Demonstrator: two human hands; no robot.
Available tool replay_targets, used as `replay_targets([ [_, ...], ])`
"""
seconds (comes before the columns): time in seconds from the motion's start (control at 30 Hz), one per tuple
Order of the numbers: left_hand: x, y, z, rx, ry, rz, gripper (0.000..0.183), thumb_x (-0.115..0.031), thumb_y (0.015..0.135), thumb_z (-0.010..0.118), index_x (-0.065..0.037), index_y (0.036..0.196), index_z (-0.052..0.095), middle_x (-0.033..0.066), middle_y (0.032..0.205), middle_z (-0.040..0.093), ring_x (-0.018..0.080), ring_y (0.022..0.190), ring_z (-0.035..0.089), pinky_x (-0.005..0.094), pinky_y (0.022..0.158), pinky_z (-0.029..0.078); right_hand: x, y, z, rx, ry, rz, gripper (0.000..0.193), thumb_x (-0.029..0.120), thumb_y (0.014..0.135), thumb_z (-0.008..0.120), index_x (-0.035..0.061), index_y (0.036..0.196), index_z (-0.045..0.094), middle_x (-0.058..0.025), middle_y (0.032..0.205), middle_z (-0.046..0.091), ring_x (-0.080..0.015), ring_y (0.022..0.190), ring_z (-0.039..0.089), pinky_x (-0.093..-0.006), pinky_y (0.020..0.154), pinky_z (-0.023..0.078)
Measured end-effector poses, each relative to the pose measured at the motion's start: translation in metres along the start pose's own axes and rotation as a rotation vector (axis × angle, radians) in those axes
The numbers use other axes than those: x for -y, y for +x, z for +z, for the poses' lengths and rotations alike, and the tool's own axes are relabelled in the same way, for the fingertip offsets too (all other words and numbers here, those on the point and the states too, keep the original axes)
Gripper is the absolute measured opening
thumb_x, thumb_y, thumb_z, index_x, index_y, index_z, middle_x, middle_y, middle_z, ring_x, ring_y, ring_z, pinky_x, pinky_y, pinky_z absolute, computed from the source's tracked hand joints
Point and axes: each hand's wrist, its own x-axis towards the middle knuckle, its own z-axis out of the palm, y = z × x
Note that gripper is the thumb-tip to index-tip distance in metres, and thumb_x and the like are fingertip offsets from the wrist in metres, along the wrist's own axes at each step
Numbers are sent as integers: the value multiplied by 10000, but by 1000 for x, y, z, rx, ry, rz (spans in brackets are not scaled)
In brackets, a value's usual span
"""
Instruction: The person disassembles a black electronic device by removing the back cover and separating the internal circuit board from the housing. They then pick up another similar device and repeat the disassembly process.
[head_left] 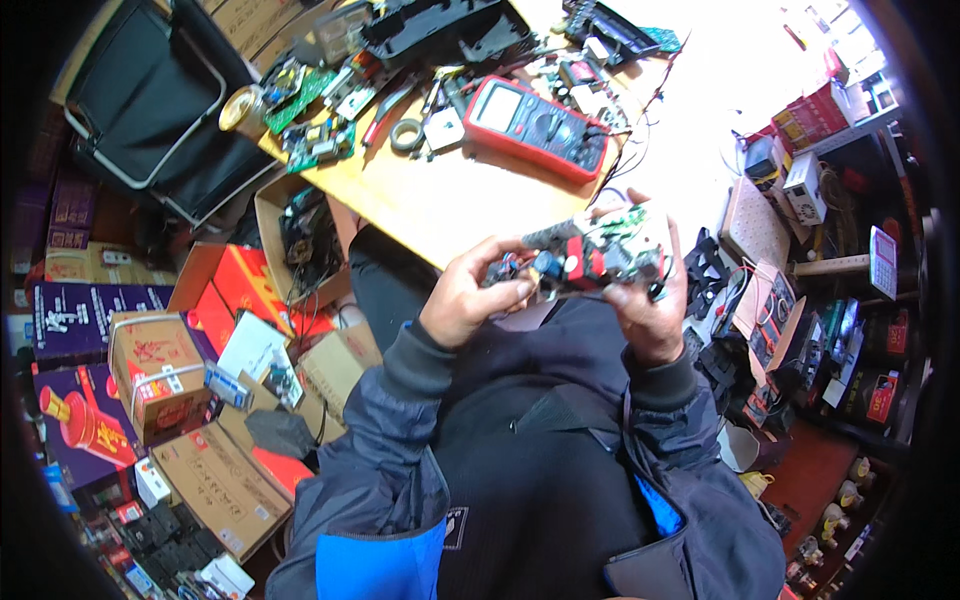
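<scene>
Between my two hands, above my lap at the table's near edge, I hold a circuit board [600, 252] crowded with parts, among them a red block, a blue round capacitor and grey metal pieces. My left hand [472, 292] grips its left end, thumb on top. Its right end sits in my right hand [655, 310], with the thumb along the near edge and fingers behind. Just beyond the board, a red multimeter [535, 127] with a grey screen lies on the wooden table [390, 205]. A roll of tape [406, 135] rests left of the meter.
Loose green circuit boards [318, 145] and a black plastic housing [450, 32] cover the table's far side. At the left stand a black folding chair [150, 100] and several cardboard boxes [222, 487]. Crowded shelves [850, 265] line the right.
</scene>
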Motion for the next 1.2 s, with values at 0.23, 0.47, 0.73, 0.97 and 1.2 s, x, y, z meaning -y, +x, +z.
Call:
replay_targets([
  [0.23,9,7,6,32,25,114,532,-52,907,744,2,1407,571,40,1258,593,130,1142,596,288,1021,482,3,-2,0,72,-102,-107,976,179,786,924,-16,1547,344,-171,1355,575,-285,1336,594,-428,1138,494],
  [0.47,9,10,2,38,148,253,556,23,891,737,16,1418,563,92,1390,490,197,1311,562,356,1144,457,8,-3,-6,174,-127,-175,915,164,810,881,5,1538,350,-186,1364,561,-282,1324,583,-423,1121,486],
  [0.73,-1,0,2,17,199,202,679,-74,889,799,-5,1499,508,116,1472,512,222,1339,558,393,1169,446,16,-8,-6,156,-134,-179,961,207,786,953,9,1523,368,-195,1369,570,-303,1319,598,-447,1123,498],
  [0.97,-69,27,-48,-331,90,254,569,-231,990,748,-8,1450,497,139,1277,628,244,1102,692,404,909,606,17,-7,-7,152,-196,-191,980,210,785,962,23,1542,368,-174,1342,575,-293,1313,595,-447,1131,487],
  [1.2,-176,142,-138,-575,113,293,455,-351,1026,725,5,1271,581,236,1150,699,345,934,775,370,722,649,16,-12,1,107,-335,-183,1001,373,783,968,19,1527,399,-159,1304,588,-303,1278,612,-458,1115,493],
])
